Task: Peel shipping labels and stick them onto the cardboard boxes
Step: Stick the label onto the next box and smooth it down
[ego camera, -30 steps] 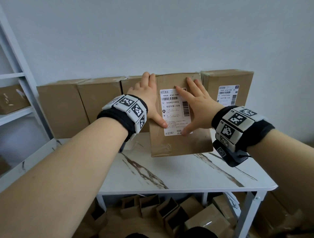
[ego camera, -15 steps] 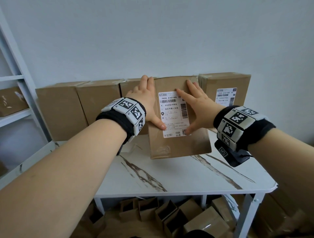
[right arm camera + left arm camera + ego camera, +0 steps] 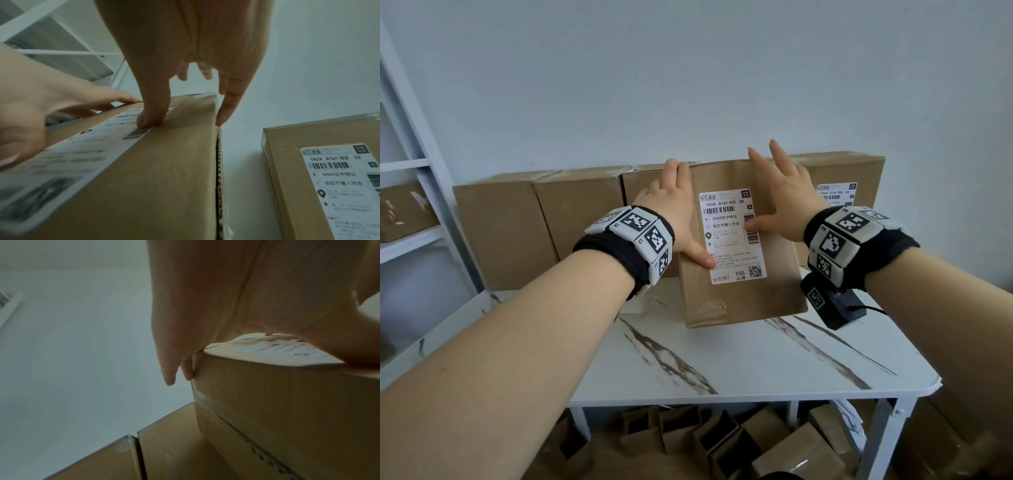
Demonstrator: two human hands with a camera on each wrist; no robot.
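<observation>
Our left hand [image 3: 671, 216] clasps the left edge of the upright box [image 3: 739, 301] on the table [image 3: 739, 363], thumb curled onto its label [image 3: 732, 236]. Our right hand [image 3: 787, 202], fingers spread wide, presses only its thumb on the label's right edge. Pushing unevenly could tip the box backward or crease the label.

The head view is bright and evenly lit by soft, cool daylight, with only faint shadow under the cardboard box [image 3: 739, 246] on the worktop [image 3: 722, 363]. Straight lines bow towards its edges, and the forearms swell there. Both wrist views are dimmer and grainy. In the right wrist view, print on the shipping label [image 3: 68, 155] smears into blur below the right grip [image 3: 185, 53]; the left grip [image 3: 236, 296] looms large, dark and soft-edged.
</observation>
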